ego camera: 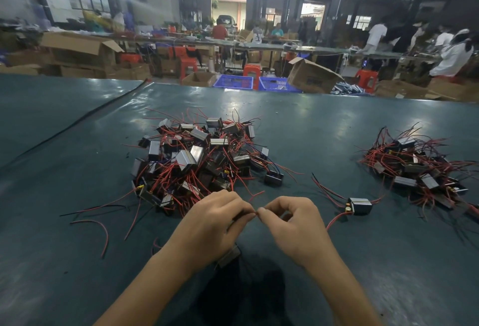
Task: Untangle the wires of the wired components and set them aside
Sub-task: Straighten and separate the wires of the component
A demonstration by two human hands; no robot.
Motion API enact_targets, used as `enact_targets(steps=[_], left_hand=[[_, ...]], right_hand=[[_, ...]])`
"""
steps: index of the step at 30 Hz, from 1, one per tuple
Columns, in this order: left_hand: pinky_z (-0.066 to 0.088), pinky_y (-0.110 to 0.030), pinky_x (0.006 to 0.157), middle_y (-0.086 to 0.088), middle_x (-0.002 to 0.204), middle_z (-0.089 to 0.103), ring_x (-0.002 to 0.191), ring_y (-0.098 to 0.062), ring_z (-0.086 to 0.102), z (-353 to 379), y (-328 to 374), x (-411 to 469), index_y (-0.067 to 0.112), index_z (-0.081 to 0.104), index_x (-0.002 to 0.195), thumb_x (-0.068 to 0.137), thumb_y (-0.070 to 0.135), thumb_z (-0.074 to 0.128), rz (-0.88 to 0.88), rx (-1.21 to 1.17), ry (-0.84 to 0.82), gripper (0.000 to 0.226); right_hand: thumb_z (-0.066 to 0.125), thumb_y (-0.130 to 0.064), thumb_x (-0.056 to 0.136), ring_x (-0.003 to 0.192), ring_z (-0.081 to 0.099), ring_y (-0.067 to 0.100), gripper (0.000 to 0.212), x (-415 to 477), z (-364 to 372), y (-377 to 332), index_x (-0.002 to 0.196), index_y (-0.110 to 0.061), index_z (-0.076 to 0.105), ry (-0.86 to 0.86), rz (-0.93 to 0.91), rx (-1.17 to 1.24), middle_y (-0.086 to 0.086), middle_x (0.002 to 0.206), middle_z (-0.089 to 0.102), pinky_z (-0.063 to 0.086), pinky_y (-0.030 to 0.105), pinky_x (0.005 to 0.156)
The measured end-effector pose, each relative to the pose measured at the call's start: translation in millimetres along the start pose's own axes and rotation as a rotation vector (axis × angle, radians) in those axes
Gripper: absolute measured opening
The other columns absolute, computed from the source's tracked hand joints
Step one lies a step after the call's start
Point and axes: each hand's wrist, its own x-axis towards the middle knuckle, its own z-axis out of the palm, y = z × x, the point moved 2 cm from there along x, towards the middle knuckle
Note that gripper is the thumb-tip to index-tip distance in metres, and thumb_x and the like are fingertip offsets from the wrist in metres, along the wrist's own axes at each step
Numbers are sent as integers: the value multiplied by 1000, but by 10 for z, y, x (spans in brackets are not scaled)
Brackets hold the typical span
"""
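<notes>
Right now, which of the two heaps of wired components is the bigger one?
The middle heap on the table: it spreads wider and holds far more components than the right heap near the picture's right edge.

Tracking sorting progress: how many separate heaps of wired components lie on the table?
2: a large tangled heap at centre, and a smaller heap at the right. A lone component lies between them.
</notes>
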Motion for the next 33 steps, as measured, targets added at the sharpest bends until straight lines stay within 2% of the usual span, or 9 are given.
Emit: enact_targets(steps=[3,6,10,15,18,22,27,31,33], left_hand=[[50,-31,66,-2,81,66,72,-19,61,6,22,0,6,71,89,92,21,58,73,62,-14,20],[50,-27,67,0,82,67,73,-16,62,12,14,3,7,71,90,92,21,60,33,-3,7,19],[51,-20,64,8,73,69,68,-8,65,21,-99,1,14,72,86,86,11,71,-296,-320,132,3],[56,-23,66,-2,72,71,64,-14,69,57,-176,-12,13,71,85,88,9,67,-538,-626,123,6],[55,-22,64,-1,72,72,65,-14,69,71,-173,4,13,71,84,86,15,67,-565,-714,103,4],[53,-20,63,-1,70,71,63,-13,68,78,-178,7,13,71,83,79,28,66,-605,-814,77,16],[54,-21,62,0,69,70,63,-12,66,97,-196,-4,9,72,85,86,17,67,-632,-849,9,10],[51,-19,61,1,67,69,63,-11,64,83,-209,-15,11,72,83,88,13,67,-623,-838,-26,7],[51,-20,61,0,67,69,62,-11,64,81,-200,-11,15,73,80,87,14,68,-609,-829,-26,8]], right_hand=[[69,-15,84,39,40,3,30,17,-3,-7,55,-12,61,-31,99,106,-10,41,48,32,15,41],[65,-13,89,31,33,6,32,-9,1,-7,58,-10,57,-144,279,383,-8,39,44,25,15,35],[58,-22,96,41,57,11,19,-23,-51,-77,88,-9,69,-131,326,623,-1,72,74,31,16,35],[54,-17,98,51,68,19,12,-20,-77,-105,98,-7,61,-97,146,669,11,77,75,40,21,33],[57,-6,95,70,73,19,10,-31,-31,-102,101,-12,63,-111,14,609,6,85,76,49,24,41],[61,1,92,99,68,11,28,-38,62,-68,110,-20,65,-76,-173,436,-3,104,73,60,28,71],[70,-4,87,85,66,6,14,-40,27,-66,100,-10,74,136,-611,93,-6,93,69,52,16,70],[70,-11,87,76,64,4,6,-27,24,-25,91,-15,72,129,-584,73,-12,84,67,48,11,67],[69,-17,89,72,65,7,10,-26,36,-13,87,-26,68,87,-467,121,-17,76,65,52,18,62]])
